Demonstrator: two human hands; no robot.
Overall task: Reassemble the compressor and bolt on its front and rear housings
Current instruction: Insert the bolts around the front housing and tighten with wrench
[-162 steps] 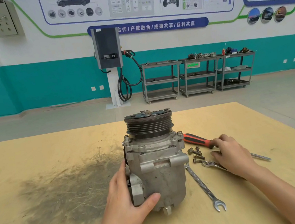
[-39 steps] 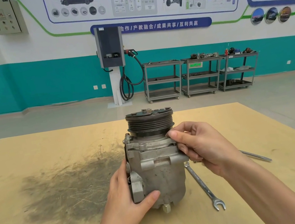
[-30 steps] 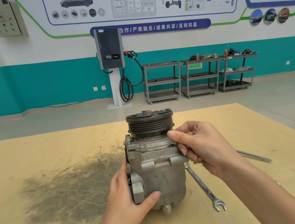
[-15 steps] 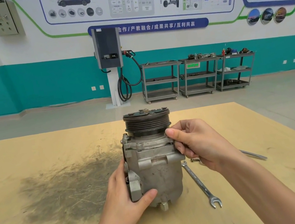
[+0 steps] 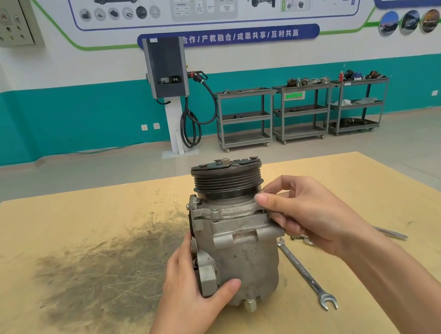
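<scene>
The grey metal compressor (image 5: 243,254) stands upright on the wooden table (image 5: 395,195), its black grooved pulley (image 5: 227,180) on top. My left hand (image 5: 189,296) wraps the lower left side of the body, thumb across the front. My right hand (image 5: 307,216) is at the right corner of the upper housing flange, thumb and fingers pinched there on a bolt that they cover. Another bolt head (image 5: 193,201) shows at the flange's left corner. A bolt (image 5: 250,305) sticks out at the bottom front.
A combination wrench (image 5: 305,272) lies on the table just right of the compressor. A second wrench (image 5: 390,232) lies farther right, partly behind my right wrist. A dark greasy stain (image 5: 101,282) spreads to the left. Metal carts (image 5: 300,108) stand far off by the wall.
My right hand left the tools on the table and came up to the flange's right corner, where it stays pinched. My left hand keeps its hold on the body.
</scene>
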